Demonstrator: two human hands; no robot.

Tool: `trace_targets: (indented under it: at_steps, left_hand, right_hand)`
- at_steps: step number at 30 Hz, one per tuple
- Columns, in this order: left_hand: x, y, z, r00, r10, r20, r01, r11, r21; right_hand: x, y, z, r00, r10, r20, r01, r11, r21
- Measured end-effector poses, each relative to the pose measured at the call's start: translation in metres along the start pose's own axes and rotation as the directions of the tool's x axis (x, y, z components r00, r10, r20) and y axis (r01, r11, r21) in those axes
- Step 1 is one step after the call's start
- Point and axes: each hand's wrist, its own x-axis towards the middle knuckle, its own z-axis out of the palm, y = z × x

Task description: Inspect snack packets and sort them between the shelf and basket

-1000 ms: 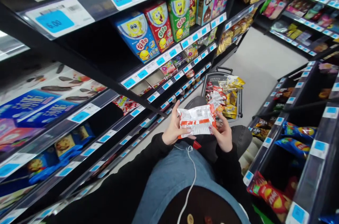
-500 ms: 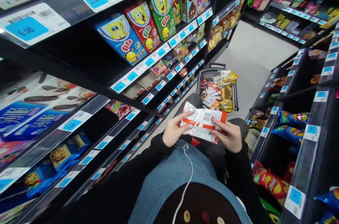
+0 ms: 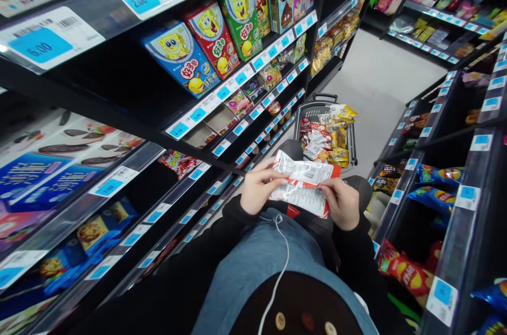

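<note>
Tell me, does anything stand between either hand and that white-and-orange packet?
Nothing visible does: the left hand grips the white-and-orange packet at its left side and the right hand at its right, both touching it directly.

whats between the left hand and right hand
In the head view, a white and orange packet spans the gap between the left hand and the right hand, both gripping it.
</note>
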Motion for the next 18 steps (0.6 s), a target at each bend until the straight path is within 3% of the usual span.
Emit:
trace_targets:
  at_steps: [3, 7, 11, 13, 16, 18]
  left_hand:
    - [0.001, 0.005, -0.001, 0.999, 0.033, -0.006, -0.033, 0.999, 0.028]
    - [0.001, 0.014, -0.003, 0.998, -0.052, 0.028, 0.052, 0.998, -0.021]
    - [0.002, 0.020, -0.006, 0.986, -0.152, 0.072, 0.157, 0.984, -0.082]
    - [0.003, 0.021, -0.006, 0.981, -0.175, 0.088, 0.184, 0.976, -0.112]
    - [0.004, 0.020, -0.003, 0.968, -0.224, 0.117, 0.249, 0.926, -0.284]
    - [0.003, 0.017, 0.000, 0.940, -0.294, 0.173, 0.341, 0.836, -0.430]
  right_hand:
    - [0.000, -0.004, -0.001, 0.995, 0.096, 0.022, -0.096, 0.995, -0.015]
    - [-0.001, -0.007, -0.003, 0.988, 0.155, 0.026, -0.155, 0.988, -0.007]
    - [-0.003, -0.008, -0.006, 0.983, 0.172, 0.062, -0.178, 0.977, 0.116]
    - [-0.004, -0.006, -0.008, 0.969, 0.238, 0.073, -0.248, 0.946, 0.210]
    - [-0.006, -0.002, -0.008, 0.934, 0.356, 0.038, -0.343, 0.860, 0.378]
    - [-0.008, 0.000, -0.007, 0.933, 0.359, -0.007, -0.317, 0.833, 0.454]
